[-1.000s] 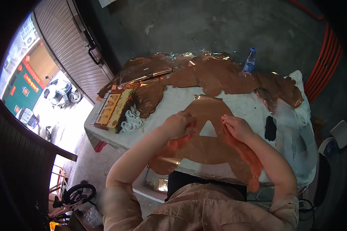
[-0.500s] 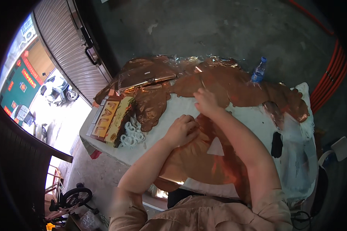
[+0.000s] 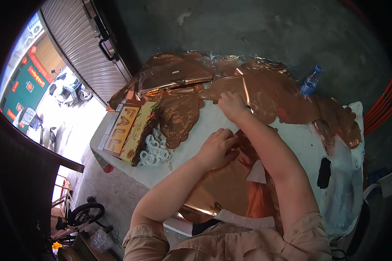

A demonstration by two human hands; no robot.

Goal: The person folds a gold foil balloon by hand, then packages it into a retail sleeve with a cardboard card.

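Copper foil sheet point(image 3: 231, 191) is lying across the white table point(image 3: 191, 130), spilling over its near edge; left hand point(image 3: 217, 148) is pressing it with curled fingers; right hand point(image 3: 231, 105) is pinching the foil pile's point(image 3: 265, 91) edge; 1 water bottle point(image 3: 310, 81) is standing behind.

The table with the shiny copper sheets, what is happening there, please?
A person works with bare hands at a white-covered table. The left hand presses on the edge of a copper-coloured foil piece that lies near the body. The right hand reaches further, to the pile of copper foil shapes across the far side. Beside the left arm lie a bunch of white rings and flat printed packages. A plastic bottle stands at the far edge.
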